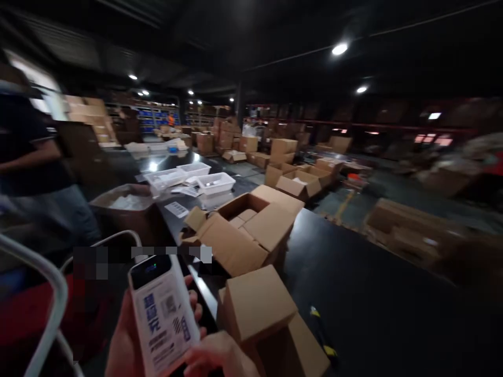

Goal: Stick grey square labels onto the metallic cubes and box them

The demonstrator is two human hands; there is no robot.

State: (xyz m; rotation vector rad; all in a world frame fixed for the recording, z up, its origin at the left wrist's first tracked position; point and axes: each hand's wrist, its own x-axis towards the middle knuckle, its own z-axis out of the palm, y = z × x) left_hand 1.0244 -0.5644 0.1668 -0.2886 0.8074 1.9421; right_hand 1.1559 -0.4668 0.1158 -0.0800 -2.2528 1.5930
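My left hand (123, 340) is wrapped round a white power bank (165, 314), its fingertips showing along the far edge. The power bank has a dark display with small green digits and a printed label with barcodes and blue characters. A white cable (135, 241) runs at its top end. My right hand (222, 353) is bent against the lower right corner of the power bank, slightly blurred. Just right of the hands, a small open cardboard box (259, 303) stands on the black table (353, 283). Beyond it sits a larger open carton (236, 246) with smaller boxes inside.
A black-and-yellow cutter (323, 335) lies on the table. White plastic trays (215, 183) and a label sheet (176, 209) are farther along. A person (35, 152) stands at left near a bag-lined carton (126, 204). A white metal tube frame (51, 283) is at lower left. Cartons (301, 183) stand behind.
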